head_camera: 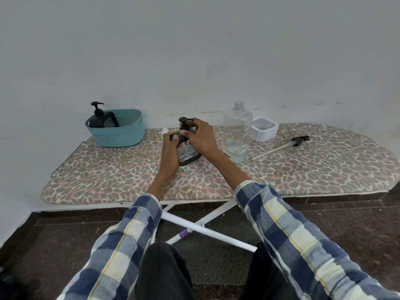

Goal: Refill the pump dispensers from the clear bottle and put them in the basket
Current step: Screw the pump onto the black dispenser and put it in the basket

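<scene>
On the ironing board with the leopard-print padded cover (216, 176), close to the far edge and a little left of its middle, stands a squat dark pump dispenser with a clear ribbed front panel (187, 153), and both hands are on it. The left hand (171, 152) is closed around its left shoulder, bracing the body against the board; the right hand (200, 137) is curled over the top, fingers pinched at the collar of the black pump head (185, 123). This looks like the step of screwing the pump home after filling, though the threads are hidden under the fingers. To do it well, keep the body pinned flat so it cannot tip, seat the collar square before turning, and twist only the collar until it stops, without forcing it. Just right of the hands stands the tall clear plastic bottle (237, 135), uncapped, with only a little liquid at the bottom; an elbow swing could knock it over, so the right forearm should stay low and clear. Near the far left corner sits the teal woven-look plastic basket (121, 135), already holding another black pump dispenser (98, 118). A spare pump with a long white tube (281, 146) lies toward the right end, beside a small white square container (263, 129).
</scene>
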